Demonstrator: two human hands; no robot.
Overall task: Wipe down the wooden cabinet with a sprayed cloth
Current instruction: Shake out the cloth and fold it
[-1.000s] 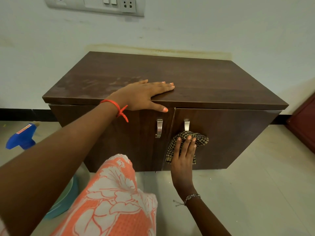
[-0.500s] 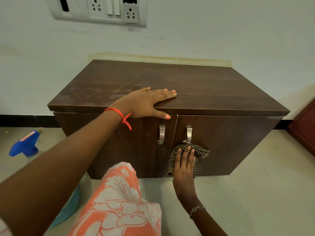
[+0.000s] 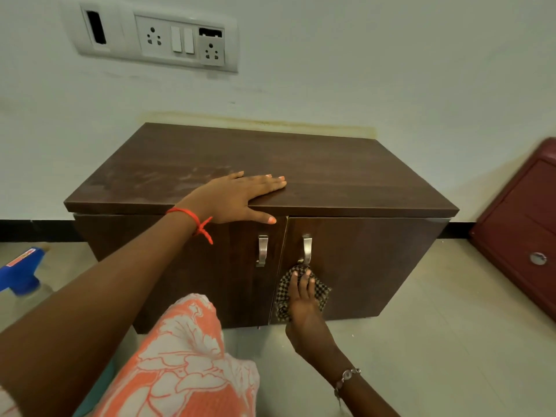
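My left hand (image 3: pixel 240 197) lies flat on the cabinet (image 3: pixel 331 176) top and my right hand (image 3: pixel 304 299) presses the cloth (image 3: pixel 322 291) with straight fingers on the right door (image 3: pixel 376 266), just under its handle (image 3: pixel 307 249), where the cloth may catch and slip away.

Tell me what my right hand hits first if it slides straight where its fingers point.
Probably the right-side metal handle, directly above: the right hand presses the checked cloth on the cabinet door beneath it.

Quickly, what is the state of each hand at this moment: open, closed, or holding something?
Left hand: open, flat on the cabinet top.
Right hand: open, straight fingers pressing the checked cloth against the right door.
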